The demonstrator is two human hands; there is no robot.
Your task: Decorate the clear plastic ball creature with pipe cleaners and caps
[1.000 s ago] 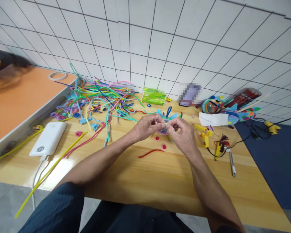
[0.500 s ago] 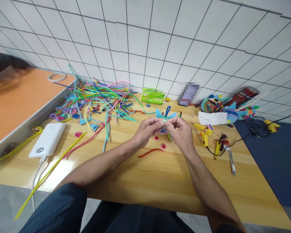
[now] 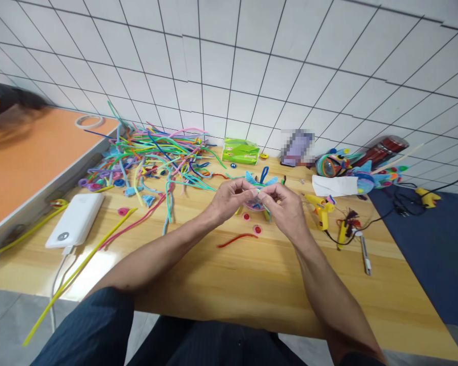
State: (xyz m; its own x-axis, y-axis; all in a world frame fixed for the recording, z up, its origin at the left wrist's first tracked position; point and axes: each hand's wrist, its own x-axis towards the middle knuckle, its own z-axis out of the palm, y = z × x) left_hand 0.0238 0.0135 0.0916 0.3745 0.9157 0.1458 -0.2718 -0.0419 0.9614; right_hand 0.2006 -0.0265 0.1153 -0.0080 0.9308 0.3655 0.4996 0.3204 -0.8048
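Observation:
My left hand [image 3: 229, 201] and my right hand [image 3: 284, 204] meet fingertip to fingertip above the wooden table. Both are closed in a pinch at a small pale whitish-green bit, too small and covered to name. Just beneath and behind them is a pipe-cleaner craft [image 3: 255, 205] with a round pink-edged body, partly hidden by my fingers. Two light blue pointed pieces and a dark blue loop [image 3: 264, 174] stick up at its back. Nearer to me lie two small red-centred discs [image 3: 257, 230] and a short red pipe cleaner [image 3: 237, 240].
A heap of coloured pipe cleaners [image 3: 164, 152] spreads at the back left, near a white power bank [image 3: 75, 220]. A green tissue pack [image 3: 240, 151] stands by the wall. To the right are a yellow glue gun [image 3: 321, 209], a pen [image 3: 365, 255] and finished-looking crafts [image 3: 330, 163].
My left hand has shifted slightly up and left, with its fingers a little farther off the craft, so more of the round body shows. My right hand has barely moved.

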